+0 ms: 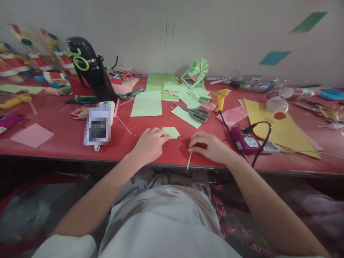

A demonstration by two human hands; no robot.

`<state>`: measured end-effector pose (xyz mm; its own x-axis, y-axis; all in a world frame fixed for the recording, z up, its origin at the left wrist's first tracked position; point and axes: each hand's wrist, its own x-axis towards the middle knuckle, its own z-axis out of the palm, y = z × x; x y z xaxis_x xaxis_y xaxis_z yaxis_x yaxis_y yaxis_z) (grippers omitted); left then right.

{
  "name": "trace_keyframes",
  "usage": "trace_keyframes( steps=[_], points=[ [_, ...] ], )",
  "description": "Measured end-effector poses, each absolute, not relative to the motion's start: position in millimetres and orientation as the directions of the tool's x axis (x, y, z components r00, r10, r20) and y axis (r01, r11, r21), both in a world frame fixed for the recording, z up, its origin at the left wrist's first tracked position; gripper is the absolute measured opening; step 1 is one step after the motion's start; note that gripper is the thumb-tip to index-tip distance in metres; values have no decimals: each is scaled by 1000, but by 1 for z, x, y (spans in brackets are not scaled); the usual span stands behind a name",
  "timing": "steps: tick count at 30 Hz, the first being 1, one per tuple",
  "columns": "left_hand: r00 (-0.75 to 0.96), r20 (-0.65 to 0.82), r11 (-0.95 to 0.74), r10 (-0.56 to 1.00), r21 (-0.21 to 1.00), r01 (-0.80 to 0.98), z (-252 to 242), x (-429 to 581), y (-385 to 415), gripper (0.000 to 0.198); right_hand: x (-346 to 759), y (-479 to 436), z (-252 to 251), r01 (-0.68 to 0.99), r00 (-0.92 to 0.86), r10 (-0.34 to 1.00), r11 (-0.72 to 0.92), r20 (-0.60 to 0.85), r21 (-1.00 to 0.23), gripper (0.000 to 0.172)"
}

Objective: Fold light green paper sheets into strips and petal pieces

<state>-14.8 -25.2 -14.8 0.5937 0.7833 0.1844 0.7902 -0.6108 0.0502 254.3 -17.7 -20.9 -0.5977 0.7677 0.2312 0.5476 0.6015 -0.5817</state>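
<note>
On the red tabletop, the curled fingers of my left hand (152,143) press and grip the left edge of a small folded light-green paper (172,133). Its thumb is mostly hidden. My right hand (211,146), to the right and apart from that piece, pinches a thin green paper strip (189,161) between thumb and fingers. The strip hangs down at the table's front edge. Behind the hands lie grey-handled scissors (197,114), partly over a green sheet (184,115). A larger green sheet (146,104) lies farther left.
A yellow glue gun (221,99) and a purple power socket (245,140) with cables are at right. A phone (98,123) and black bottle (92,71) stand left. A folded green paper model (198,71) stands behind, with plastic bottles (276,102) at right.
</note>
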Motion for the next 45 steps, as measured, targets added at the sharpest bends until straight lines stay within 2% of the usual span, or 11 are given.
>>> trace_keyframes(
  steps=[3,5,7,8,12,14,16,19,28,38,45],
  points=[
    [588,185,-608,787,76,790,-15,-16,-24,48,271,-5,-23,751,-422,870,493,254,-440,16],
    [579,188,-601,793,82,795,-15,-16,-23,49,282,2,-22,925,-140,935,241,327,-292,13],
    [578,191,-599,794,76,797,-16,-15,-23,49,286,7,-19,966,6,921,95,389,-242,15],
    [581,191,-601,791,69,796,-16,-15,-23,49,284,8,-16,964,15,907,98,420,-245,19],
    [601,184,-615,778,28,788,-15,-15,-27,54,254,1,-9,839,-210,772,457,600,-294,28],
    [609,179,-619,773,0,785,-13,-15,-29,55,233,-7,-9,699,-429,718,648,548,-303,26],
    [615,168,-620,771,-25,784,-12,-16,-30,54,217,-15,-13,632,-614,681,727,399,-268,28],
    [623,144,-622,769,-55,781,-10,-16,-32,54,206,-24,-20,673,-657,690,718,304,-175,34],
    [643,104,-628,759,-145,764,-1,-13,-35,47,210,-24,-20,699,-680,667,715,304,-5,37],
    [601,56,-580,797,-202,789,8,20,-51,24,180,-33,-14,679,-710,665,734,230,-26,36],
    [608,108,-571,787,-245,783,6,21,-56,28,184,-38,-23,712,-653,710,694,264,-105,37]
  ],
)
